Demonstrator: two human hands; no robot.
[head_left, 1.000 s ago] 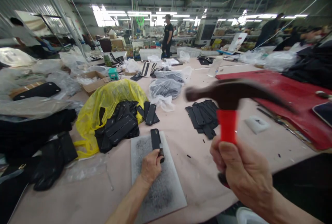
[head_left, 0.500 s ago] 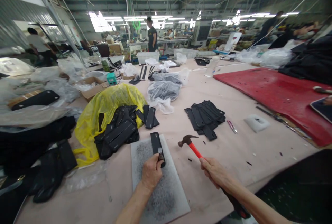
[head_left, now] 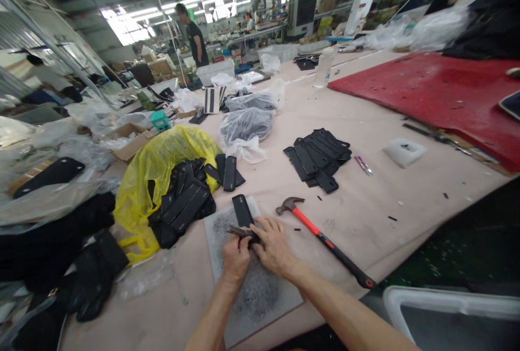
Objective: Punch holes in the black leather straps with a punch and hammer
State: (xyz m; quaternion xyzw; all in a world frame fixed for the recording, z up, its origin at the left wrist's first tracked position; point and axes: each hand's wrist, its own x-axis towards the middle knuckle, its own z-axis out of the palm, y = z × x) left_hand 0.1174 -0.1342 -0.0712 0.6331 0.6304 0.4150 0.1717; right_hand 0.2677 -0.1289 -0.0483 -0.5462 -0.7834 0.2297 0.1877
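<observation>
A black strip (head_left: 242, 209) lies on the speckled grey board (head_left: 260, 307). My left hand (head_left: 236, 258) is closed at the strip's near end, pinching a small dark metal piece (head_left: 239, 231). Just to its right, my right hand (head_left: 273, 245) rests with its fingers over the near part of the strip; what lies under its fingertips is partly hidden. The hammer (head_left: 320, 237), with a red and black handle, lies on the table beside my right hand, untouched.
A yellow bag (head_left: 138, 199) with black strips stands left of the board. Fanned black pieces (head_left: 319, 157), small snips (head_left: 363, 166) and a white block (head_left: 405, 151) lie right. Beyond is a red sheet (head_left: 430, 96). A white bin (head_left: 455, 302) stands at lower right.
My right hand has let go of the hammer, now lying on the table, and moved left to the strip. My left hand stays at the strip's near end. The view has tilted and turned.
</observation>
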